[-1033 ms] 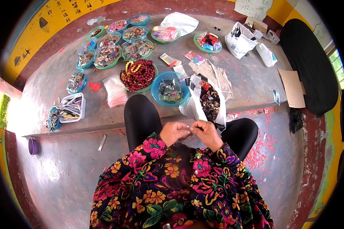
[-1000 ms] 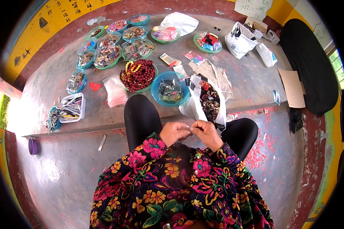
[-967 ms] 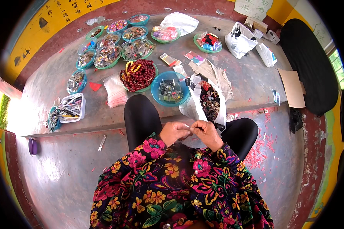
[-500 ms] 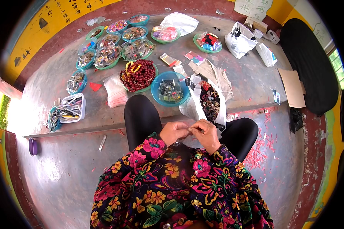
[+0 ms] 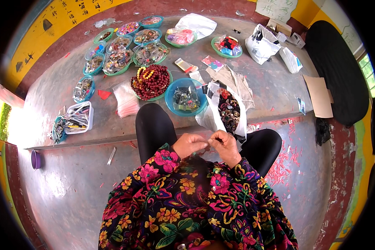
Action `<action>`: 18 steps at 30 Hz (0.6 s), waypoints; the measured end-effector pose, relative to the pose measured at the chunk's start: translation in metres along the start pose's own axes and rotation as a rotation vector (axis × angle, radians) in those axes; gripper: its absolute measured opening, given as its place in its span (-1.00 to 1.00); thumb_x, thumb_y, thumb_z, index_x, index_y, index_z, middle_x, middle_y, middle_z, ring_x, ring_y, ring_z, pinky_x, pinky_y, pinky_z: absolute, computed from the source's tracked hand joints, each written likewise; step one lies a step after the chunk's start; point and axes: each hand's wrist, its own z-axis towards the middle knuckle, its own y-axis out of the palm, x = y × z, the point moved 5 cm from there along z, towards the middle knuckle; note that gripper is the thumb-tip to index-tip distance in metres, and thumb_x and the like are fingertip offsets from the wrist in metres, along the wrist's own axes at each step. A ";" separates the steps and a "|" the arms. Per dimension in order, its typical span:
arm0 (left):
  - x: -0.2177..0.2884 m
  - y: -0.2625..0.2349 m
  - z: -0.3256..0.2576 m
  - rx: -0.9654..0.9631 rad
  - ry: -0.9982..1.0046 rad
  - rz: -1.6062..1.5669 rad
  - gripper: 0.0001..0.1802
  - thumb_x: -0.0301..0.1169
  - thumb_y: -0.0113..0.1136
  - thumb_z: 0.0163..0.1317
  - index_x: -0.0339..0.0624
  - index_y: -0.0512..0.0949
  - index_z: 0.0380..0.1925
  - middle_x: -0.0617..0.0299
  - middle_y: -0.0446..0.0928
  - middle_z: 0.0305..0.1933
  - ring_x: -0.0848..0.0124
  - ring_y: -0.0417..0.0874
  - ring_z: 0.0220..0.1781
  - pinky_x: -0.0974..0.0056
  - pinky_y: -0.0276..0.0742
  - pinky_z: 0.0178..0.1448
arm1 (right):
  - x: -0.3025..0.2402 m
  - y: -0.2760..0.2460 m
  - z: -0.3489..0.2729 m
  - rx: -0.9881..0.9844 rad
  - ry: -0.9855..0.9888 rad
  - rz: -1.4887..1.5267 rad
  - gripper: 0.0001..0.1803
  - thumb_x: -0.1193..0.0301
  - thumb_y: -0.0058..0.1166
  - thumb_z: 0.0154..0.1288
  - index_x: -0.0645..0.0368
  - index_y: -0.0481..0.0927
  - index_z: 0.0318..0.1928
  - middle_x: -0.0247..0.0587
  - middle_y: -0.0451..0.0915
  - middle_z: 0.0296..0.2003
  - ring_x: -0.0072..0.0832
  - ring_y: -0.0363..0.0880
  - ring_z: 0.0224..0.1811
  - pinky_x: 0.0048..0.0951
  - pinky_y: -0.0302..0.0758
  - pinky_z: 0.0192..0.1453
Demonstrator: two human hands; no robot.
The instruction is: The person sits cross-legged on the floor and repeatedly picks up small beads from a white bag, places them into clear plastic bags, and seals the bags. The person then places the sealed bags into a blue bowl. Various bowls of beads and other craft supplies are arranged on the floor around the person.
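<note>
Above my lap, my left hand [image 5: 189,145] and my right hand [image 5: 224,148] meet almost fingertip to fingertip. Both have thumb and fingers pinched; whatever lies between them is too small to make out. Just beyond my right hand, a white plastic bag [image 5: 211,109] stands with its mouth wide, full of small dark and reddish pieces [image 5: 230,112]. To its left is a blue basin [image 5: 169,101] with small clear packets [image 5: 186,98] in it. A heap of dark red bead strings [image 5: 155,81], with a yellow strand on top, fills a green basin further left.
Several basins of packaged trinkets [image 5: 118,58] cover the ledge at the far left. Nearer are a stack of clear bags [image 5: 126,98] and a white tray of pens [image 5: 78,118]. Red scraps [image 5: 285,158] litter the floor at right. A black padded board [image 5: 337,75] leans by the right wall.
My fingertips have drawn slightly apart, with my left hand shifting a little to the left. The things around have stayed put.
</note>
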 end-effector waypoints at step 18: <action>-0.005 -0.003 0.000 -0.011 -0.013 0.043 -0.77 -0.43 0.12 0.19 -0.35 0.52 -0.20 0.23 0.58 -0.31 0.53 0.57 -0.28 0.45 0.44 -0.14 | 0.013 -0.014 0.003 0.180 0.066 -0.005 -0.84 0.45 0.09 0.22 0.26 0.48 -0.45 -0.49 0.42 -0.62 -0.78 0.23 -0.58 -0.67 0.20 -0.53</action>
